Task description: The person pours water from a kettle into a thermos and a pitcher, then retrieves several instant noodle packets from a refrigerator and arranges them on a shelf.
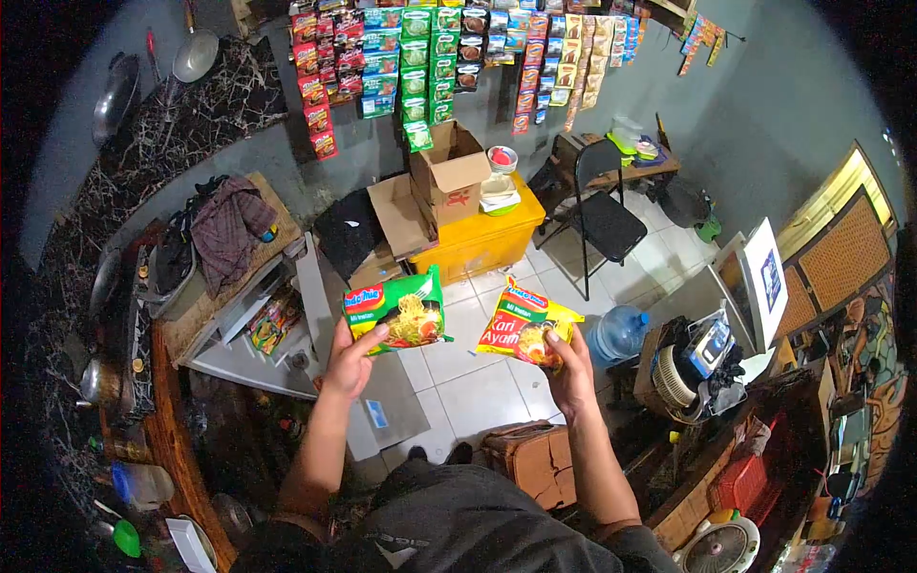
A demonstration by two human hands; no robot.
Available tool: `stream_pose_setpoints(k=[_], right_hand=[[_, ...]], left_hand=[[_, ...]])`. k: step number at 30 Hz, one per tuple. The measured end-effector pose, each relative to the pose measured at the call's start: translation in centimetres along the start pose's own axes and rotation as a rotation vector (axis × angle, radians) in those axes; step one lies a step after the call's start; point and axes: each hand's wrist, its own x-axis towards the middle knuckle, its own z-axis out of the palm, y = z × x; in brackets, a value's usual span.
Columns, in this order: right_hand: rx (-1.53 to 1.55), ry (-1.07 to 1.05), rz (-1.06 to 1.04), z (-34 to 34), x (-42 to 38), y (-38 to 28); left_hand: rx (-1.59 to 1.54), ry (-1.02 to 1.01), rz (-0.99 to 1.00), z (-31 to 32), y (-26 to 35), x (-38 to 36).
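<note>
A green packet of Indomie instant noodles (413, 304) is in my left hand (350, 361), gripped at its lower left with the thumb across the front. My right hand (573, 365) grips a yellow and red Kari Ayam noodle packet (523, 327) by its lower right side. Both packets are held up in front of me with their printed fronts facing me, apart from each other. The fingers behind each packet are hidden.
Ahead stands a yellow box (478, 245) bearing an open cardboard carton (449, 181). A black folding chair (611, 220) and a blue water jug (619, 334) are to the right. Sachet strips (415, 67) hang on the wall. A cracked brown stool (535, 463) is near my feet.
</note>
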Motion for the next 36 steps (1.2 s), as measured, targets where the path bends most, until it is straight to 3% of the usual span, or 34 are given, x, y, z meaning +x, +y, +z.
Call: stream_pose_setpoints(k=[15,22,27,36], right_hand=[[0.037,-0.088,0.010,4.4,8.9,-1.9],[0.068,-0.088,-0.059,5.8,17.6,-3.6],[0.064,0.025,-0.100,5.1,22.3,-5.5],[0.066,0.102,-0.265,-0.9,29.0,-12.3]], left_hand=[[0.106,0.043,0.091,-0.9,3.2,6.7],[0.126,-0.043,0.085,-0.8,4.5,16.6],[0.186,-0.095,0.110,1.1,5.0,24.9],[0.225,-0.297,0.110,9.9,2.1,37.1]])
